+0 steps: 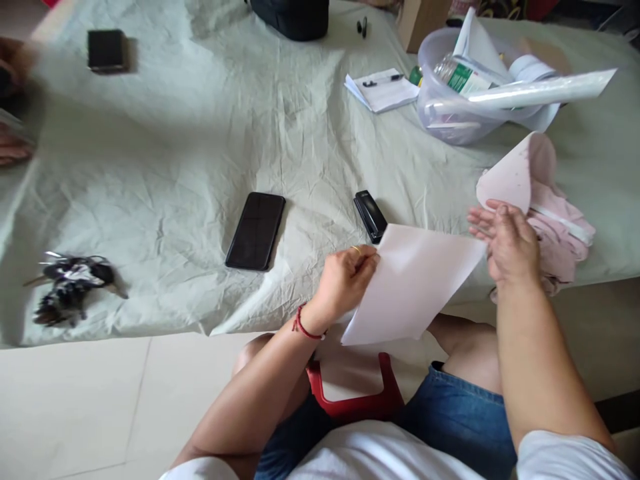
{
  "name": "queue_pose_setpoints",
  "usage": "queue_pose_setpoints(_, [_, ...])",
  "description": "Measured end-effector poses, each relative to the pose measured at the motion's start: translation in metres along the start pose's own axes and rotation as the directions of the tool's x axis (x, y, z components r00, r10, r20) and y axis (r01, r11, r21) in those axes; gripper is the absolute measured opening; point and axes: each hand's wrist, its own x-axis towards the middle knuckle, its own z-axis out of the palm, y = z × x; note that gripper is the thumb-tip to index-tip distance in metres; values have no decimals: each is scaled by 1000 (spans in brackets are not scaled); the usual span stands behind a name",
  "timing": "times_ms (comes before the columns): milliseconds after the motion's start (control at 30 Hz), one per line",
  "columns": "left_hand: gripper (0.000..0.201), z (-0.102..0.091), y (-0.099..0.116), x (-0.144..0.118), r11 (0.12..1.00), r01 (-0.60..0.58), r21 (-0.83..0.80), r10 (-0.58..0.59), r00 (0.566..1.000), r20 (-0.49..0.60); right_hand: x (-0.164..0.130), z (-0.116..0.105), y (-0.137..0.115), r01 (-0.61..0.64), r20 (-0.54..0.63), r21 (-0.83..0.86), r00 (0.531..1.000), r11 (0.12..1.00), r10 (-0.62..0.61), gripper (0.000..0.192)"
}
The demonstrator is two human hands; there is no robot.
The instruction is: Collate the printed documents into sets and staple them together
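Observation:
My left hand pinches the upper left edge of some white paper sheets, which hang tilted over my lap at the table's front edge. My right hand is beside the far right corner of the sheets, with its fingers stretched out and apart. Whether its palm touches the paper I cannot tell. Just beyond the sheets lies a black stapler. A curled pale pink sheet rises behind my right hand, against a crumpled pink cloth.
A black phone and a bunch of keys lie to the left. Farther back are a dark square box, a notepad with a pen, a black bag and a full plastic basket. Someone's hand shows at the left edge.

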Motion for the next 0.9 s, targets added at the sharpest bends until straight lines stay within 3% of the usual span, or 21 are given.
queue_pose_setpoints(67, [21, -13, -1, 9, 999, 13, -52, -18, 995, -98, 2, 7, 2, -158, 117, 158, 983, 975, 140, 69])
queue_pose_setpoints(133, [18, -24, -3, 18, 995, 24, -95, -43, 978, -205, -1, 18, 1, -252, 296, 194, 936, 948, 189, 71])
queue_pose_setpoints(267, [14, -35, -10, 36, 985, 19, -173, -77, 940, -334, -16, 44, -13, -270, 463, 171, 871, 947, 165, 56])
queue_pose_setpoints(433, [9, -40, -13, 46, 990, 25, -137, -84, 893, -441, -25, 69, -28, -235, 446, 205, 887, 950, 124, 52])
queue_pose_setpoints(567, [13, -45, -12, 50, 982, 37, -187, -131, 844, -519, -25, 81, -24, -261, 451, 191, 880, 946, 152, 42])
queue_pose_setpoints(667, [15, -45, -14, 56, 964, 27, -266, -173, 822, -543, -23, 86, -16, -240, 396, 187, 906, 952, 150, 37])
queue_pose_setpoints(800, [21, -36, -20, 64, 953, 8, -302, -157, 867, -472, -20, 93, -9, -173, 304, 224, 947, 959, 99, 34])
queue_pose_setpoints(900, [34, -31, -21, 67, 965, 64, -256, -162, 909, -384, -18, 97, -6, -133, 217, 240, 973, 962, 80, 30])
